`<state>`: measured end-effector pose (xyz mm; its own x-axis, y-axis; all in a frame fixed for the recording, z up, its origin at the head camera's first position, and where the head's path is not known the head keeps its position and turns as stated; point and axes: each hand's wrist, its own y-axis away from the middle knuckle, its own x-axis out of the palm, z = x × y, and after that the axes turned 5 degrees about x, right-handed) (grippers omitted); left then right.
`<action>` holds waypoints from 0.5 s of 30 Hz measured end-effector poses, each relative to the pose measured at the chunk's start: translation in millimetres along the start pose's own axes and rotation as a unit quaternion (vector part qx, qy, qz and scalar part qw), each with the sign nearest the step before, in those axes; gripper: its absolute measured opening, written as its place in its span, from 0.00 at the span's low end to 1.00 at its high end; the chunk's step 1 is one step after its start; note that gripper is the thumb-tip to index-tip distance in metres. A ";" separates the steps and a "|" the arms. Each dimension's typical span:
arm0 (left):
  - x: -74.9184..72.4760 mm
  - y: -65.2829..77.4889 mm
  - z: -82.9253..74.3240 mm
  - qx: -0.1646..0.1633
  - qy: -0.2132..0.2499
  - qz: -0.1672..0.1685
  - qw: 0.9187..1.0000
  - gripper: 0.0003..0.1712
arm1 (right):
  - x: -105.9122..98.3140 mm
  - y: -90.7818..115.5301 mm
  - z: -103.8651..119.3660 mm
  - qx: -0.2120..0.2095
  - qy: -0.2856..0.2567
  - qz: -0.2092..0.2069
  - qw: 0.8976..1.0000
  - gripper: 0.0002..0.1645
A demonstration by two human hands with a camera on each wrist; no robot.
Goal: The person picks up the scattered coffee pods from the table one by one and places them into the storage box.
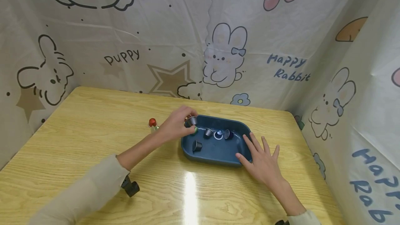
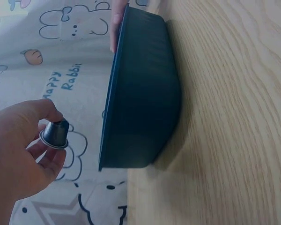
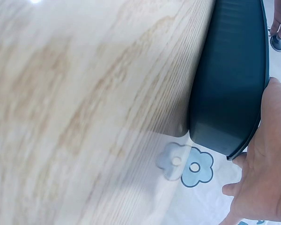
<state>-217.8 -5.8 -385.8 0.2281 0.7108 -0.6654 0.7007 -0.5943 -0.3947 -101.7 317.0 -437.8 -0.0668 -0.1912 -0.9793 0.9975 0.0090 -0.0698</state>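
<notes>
A grey coffee capsule (image 1: 192,121) is pinched between the thumb and fingers of my left hand (image 1: 177,123), over the left end of a dark blue tray (image 1: 215,152). The left wrist view shows that capsule (image 2: 56,133) with its rimmed end lower. Inside the tray lie several capsules: a silver one (image 1: 208,133), a dark blue one (image 1: 229,134), a blue one with a pale rim (image 1: 218,135), a black one (image 1: 197,146) and a green one (image 1: 196,129), partly hidden by my left hand. Fingers spread, my right hand (image 1: 265,164) rests on the tray's right rim.
On the wooden table (image 1: 103,127), a red capsule (image 1: 152,122) stands left of the tray, with a pale green item (image 1: 154,128) beside it, mostly hidden by my left wrist. A printed cloth (image 1: 140,27) hangs behind and along both sides of the table.
</notes>
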 end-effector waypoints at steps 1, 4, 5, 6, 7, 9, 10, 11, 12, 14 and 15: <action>2.5 -1.0 -0.6 0.003 0.000 0.004 1.000 0.19 | 0.3 0.1 -0.2 0.000 -0.001 0.000 1.000 0.48; 10.6 -2.9 -2.3 0.003 0.003 0.019 1.000 0.19 | 1.2 0.2 -0.9 -0.002 -0.003 -0.002 1.000 0.48; 13.4 -3.4 -2.5 0.004 0.003 0.023 1.000 0.19 | 1.4 0.3 -1.1 -0.002 -0.003 -0.002 1.000 0.48; 16.1 -3.9 -2.8 0.003 0.003 0.028 1.000 0.19 | 1.6 0.2 -1.2 -0.002 -0.004 -0.002 1.000 0.48; 18.9 -4.3 -2.9 0.001 0.002 0.034 0.999 0.19 | 1.7 0.1 -1.2 -0.002 -0.005 -0.003 1.000 0.48; 24.6 -4.8 -2.7 -0.001 0.001 0.046 0.999 0.20 | 1.7 0.0 -1.1 -0.003 -0.006 -0.003 1.000 0.48; 27.4 -5.1 -3.0 0.000 0.000 0.051 0.999 0.20 | 1.6 -0.1 -1.0 -0.003 -0.006 -0.003 1.000 0.48; 30.0 -5.6 -3.1 0.003 -0.004 0.055 0.998 0.20 | 1.7 -0.2 -1.0 -0.003 -0.006 -0.003 1.000 0.48; 32.4 -5.8 -3.7 0.003 -0.005 0.062 0.998 0.20 | 1.7 -0.2 -1.0 -0.003 -0.005 -0.003 1.000 0.48; 37.1 -6.4 -4.8 0.005 -0.004 0.072 0.997 0.20 | 1.8 -0.4 -0.9 -0.002 -0.004 -0.002 1.000 0.48; 39.1 -6.6 -5.6 0.004 -0.003 0.077 0.997 0.20 | 1.9 -0.5 -0.9 -0.002 -0.004 -0.002 1.000 0.48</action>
<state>-209.7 28.1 -405.7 0.3280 0.6093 -0.7220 0.6528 -0.6986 -0.2930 -102.3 317.6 -439.8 -0.0706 -0.1985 -0.9776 0.9972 0.0120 -0.0745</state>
